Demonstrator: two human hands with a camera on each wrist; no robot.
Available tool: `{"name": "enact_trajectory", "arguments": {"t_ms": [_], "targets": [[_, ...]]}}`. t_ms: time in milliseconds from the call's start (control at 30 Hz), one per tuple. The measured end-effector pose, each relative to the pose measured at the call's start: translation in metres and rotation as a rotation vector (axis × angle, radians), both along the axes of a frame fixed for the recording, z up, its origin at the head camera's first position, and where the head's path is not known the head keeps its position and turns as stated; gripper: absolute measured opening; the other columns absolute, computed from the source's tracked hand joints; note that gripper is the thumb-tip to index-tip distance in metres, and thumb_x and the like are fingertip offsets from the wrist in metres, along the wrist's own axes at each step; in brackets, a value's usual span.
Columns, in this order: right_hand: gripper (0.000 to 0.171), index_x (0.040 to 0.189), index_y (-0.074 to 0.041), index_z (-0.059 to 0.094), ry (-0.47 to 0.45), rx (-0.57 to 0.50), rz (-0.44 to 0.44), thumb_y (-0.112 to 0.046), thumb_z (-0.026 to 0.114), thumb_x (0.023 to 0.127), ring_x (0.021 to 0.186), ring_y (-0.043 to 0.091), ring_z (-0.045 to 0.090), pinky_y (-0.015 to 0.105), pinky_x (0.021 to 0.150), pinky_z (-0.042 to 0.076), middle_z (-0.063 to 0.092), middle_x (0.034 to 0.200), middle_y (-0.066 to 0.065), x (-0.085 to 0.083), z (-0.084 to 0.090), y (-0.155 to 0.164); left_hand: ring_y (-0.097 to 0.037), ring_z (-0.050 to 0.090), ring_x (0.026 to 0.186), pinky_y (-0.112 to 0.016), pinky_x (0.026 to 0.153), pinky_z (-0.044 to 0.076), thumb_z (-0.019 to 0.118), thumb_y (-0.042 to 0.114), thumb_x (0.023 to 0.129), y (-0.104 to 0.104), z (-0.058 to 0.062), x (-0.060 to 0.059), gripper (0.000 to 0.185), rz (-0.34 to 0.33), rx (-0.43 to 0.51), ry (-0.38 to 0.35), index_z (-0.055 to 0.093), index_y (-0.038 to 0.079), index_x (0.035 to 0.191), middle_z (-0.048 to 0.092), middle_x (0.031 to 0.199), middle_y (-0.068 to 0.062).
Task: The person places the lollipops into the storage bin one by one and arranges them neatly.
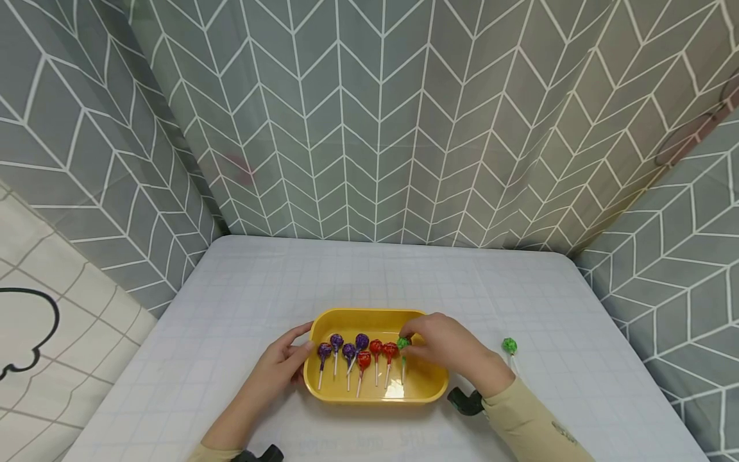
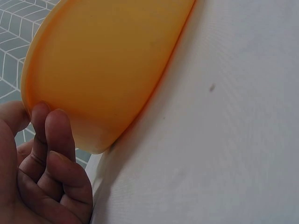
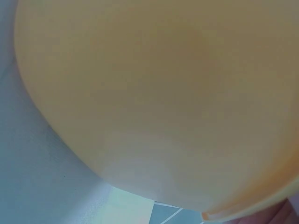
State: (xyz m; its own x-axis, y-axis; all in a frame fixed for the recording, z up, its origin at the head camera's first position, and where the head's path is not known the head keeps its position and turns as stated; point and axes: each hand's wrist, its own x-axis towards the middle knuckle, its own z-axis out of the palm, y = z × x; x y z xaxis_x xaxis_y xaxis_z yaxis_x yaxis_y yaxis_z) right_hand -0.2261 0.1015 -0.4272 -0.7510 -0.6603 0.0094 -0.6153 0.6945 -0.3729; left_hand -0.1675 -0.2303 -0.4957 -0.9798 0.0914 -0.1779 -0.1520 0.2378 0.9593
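Observation:
A yellow tray (image 1: 427,385) sits on the table with several purple lollipops (image 1: 349,350), three red lollipops (image 1: 364,359) and a green lollipop (image 1: 403,343) in a row inside. My left hand (image 1: 283,359) grips the tray's left end, thumb at the rim and fingers against the outer wall (image 2: 107,70) in the left wrist view. Over the tray's right half, my right hand (image 1: 444,340) pinches the green lollipop by its head, its stick pointing toward me. The right wrist view is mostly filled by the tray's outer wall (image 3: 140,93), with the fingertips hidden.
Another green lollipop (image 1: 509,346) lies on the white-covered table (image 1: 260,276), right of the tray and beyond my right forearm. Grey patterned curtains (image 1: 358,128) stand behind the table and at its sides. Dark wrist cameras (image 1: 465,402) sit on both wrists.

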Motion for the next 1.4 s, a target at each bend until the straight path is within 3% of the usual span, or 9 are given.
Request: {"name": "enact_trajectory", "arguments": {"t_ms": [367,967,1400], "targets": [[0.017,0.099,-0.016,0.074,0.049,0.068,0.019,-0.028,0.077,0.087,0.077,0.007,0.058,0.03,0.077,0.052,0.067,0.088,-0.013,-0.001,-0.002,-0.006,-0.024,0.059,0.061,-0.031,0.054,0.051,0.059,0.041,0.099,0.0,0.0,0.0,0.051,-0.009,0.009,0.003,0.044,0.028,0.146,0.069,0.081,-0.011],[0.017,0.084,-0.018,0.066,0.163,0.212,0.031,-0.031,0.077,0.087,0.06,0.005,0.047,0.026,0.063,0.049,0.057,0.07,-0.014,0.001,-0.005,-0.015,-0.025,0.061,0.063,-0.032,0.056,0.053,0.059,0.039,0.099,0.0,0.001,0.0,0.05,-0.01,0.02,0.001,0.044,0.027,0.146,0.071,0.084,-0.011],[0.02,0.081,-0.019,0.064,0.173,0.213,0.044,-0.033,0.077,0.086,0.058,0.006,0.045,0.025,0.059,0.045,0.052,0.068,-0.015,-0.001,-0.007,-0.017,-0.025,0.06,0.063,-0.032,0.056,0.052,0.059,0.04,0.099,-0.001,0.0,0.001,0.051,-0.009,0.012,0.002,0.044,0.028,0.146,0.07,0.083,-0.011]]}}
